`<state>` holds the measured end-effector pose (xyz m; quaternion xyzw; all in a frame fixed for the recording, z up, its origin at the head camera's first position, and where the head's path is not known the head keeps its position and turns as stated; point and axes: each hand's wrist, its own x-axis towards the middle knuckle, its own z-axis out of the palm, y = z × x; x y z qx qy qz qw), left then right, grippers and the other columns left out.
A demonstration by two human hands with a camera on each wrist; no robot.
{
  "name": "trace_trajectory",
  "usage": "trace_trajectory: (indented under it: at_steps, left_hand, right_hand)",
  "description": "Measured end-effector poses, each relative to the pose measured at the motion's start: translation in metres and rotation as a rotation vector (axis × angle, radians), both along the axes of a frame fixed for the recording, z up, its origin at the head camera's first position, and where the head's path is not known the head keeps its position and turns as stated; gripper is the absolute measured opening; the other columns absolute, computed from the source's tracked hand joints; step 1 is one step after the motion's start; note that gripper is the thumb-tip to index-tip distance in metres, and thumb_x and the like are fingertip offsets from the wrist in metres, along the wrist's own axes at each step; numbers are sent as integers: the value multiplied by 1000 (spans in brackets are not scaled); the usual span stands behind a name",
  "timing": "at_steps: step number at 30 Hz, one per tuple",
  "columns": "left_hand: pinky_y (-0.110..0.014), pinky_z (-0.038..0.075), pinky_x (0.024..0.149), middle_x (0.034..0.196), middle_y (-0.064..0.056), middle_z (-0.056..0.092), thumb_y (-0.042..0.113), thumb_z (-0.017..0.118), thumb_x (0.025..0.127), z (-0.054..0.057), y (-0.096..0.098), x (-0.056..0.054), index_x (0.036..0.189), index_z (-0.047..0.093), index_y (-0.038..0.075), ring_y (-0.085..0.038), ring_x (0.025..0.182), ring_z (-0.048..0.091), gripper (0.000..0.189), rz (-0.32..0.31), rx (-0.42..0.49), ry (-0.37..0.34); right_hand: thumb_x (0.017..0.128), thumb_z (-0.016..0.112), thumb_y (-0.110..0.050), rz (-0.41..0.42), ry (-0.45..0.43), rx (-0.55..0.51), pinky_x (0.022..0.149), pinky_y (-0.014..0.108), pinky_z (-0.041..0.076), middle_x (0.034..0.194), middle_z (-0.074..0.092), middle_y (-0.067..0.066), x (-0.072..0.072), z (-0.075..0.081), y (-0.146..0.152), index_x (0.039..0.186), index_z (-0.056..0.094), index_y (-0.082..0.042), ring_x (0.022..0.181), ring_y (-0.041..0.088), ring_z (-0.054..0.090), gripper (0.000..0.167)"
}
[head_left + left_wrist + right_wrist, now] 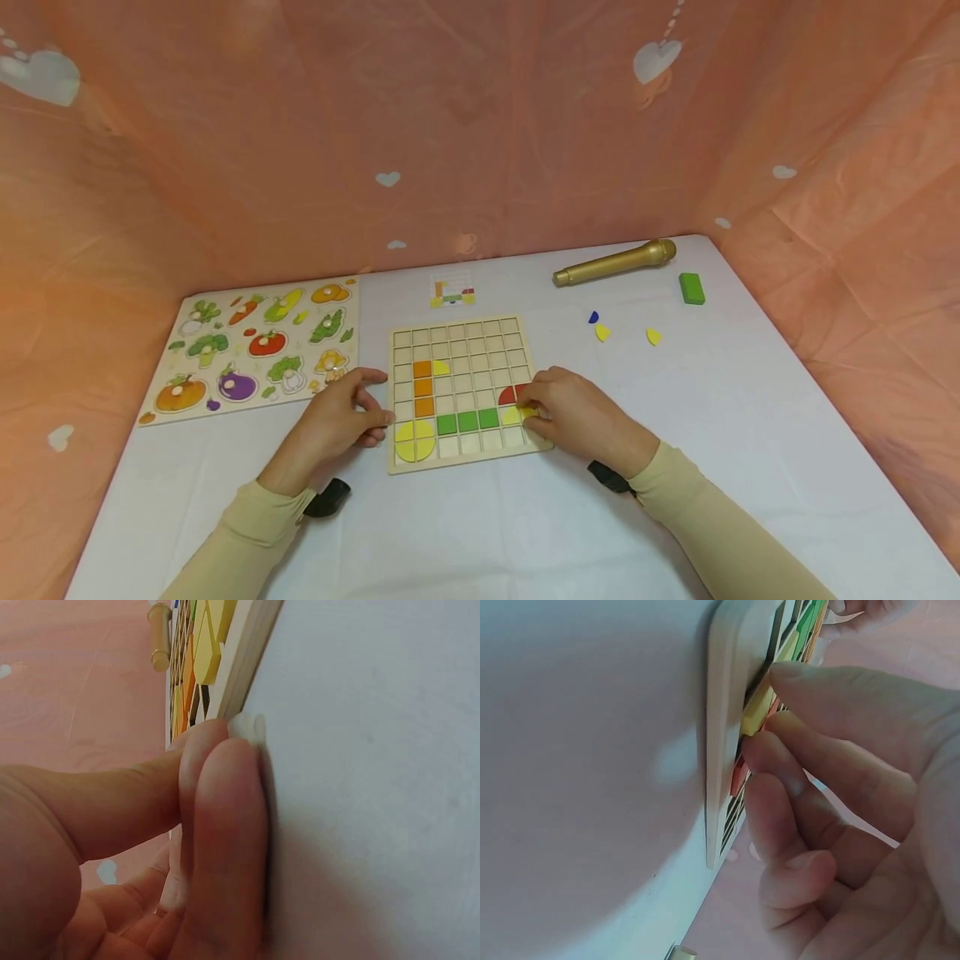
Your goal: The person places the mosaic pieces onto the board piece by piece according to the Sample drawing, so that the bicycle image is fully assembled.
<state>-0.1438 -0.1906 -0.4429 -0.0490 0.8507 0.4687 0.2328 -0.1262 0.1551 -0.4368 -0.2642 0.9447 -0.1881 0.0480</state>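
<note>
A square wooden grid board (pixel 468 461) lies on the table between both hands. My left hand (pixel 337 421) rests at its left edge, thumb and fingertips against the frame. On the right side, my right hand (pixel 573 412) pinches a yellow quarter-circle piece (pixel 757 709) between thumb and fingers, low over the grid. Beside those fingers sits a red quarter-circle piece (pixel 507 396), with another red one partly hidden. Green squares (pixel 467 422) form a row, orange squares (pixel 423 387) a column. Yellow quarter circles (pixel 406 451) make a disc at lower left.
Behind the board lies a small pattern card (pixel 452 289). A vegetable knob puzzle (pixel 255 350) is at left. To the right are loose yellow pieces (pixel 654 337), a small blue piece (pixel 593 317), a green block (pixel 692 288) and a gold microphone (pixel 615 263).
</note>
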Motion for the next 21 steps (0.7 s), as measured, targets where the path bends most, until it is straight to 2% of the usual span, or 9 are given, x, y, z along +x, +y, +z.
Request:
trace_trajectory:
  at_steps: [14, 18, 21]
  left_hand:
    - [-30, 67, 67, 100, -14, 65, 5, 81, 96, -1, 2, -1, 153, 50, 6, -18, 71, 71, 65, -7, 3, 5]
    - [-30, 67, 66, 99, -14, 65, 5, 82, 95, -2, 1, 0, 153, 51, 6, -18, 71, 71, 65, -8, -8, 6]
    - [-30, 66, 65, 99, -14, 66, 4, 82, 95, -2, 0, 0, 153, 50, 5, -17, 70, 71, 65, -11, -15, 7]
  right_hand:
    - [90, 86, -14, -19, -9, -7, 86, 34, 61, 98, 74, -4, 0, 4, 4, 108, 83, -10, 96, 13, 64, 19]
    - [93, 82, -16, -61, -20, -30, 88, 35, 61, 101, 76, -2, -7, 9, 12, 111, 83, -9, 98, 15, 65, 19]
    - [96, 80, -19, -140, -24, -45, 91, 39, 62, 106, 77, 1, -16, 14, 23, 112, 82, -8, 100, 18, 67, 19]
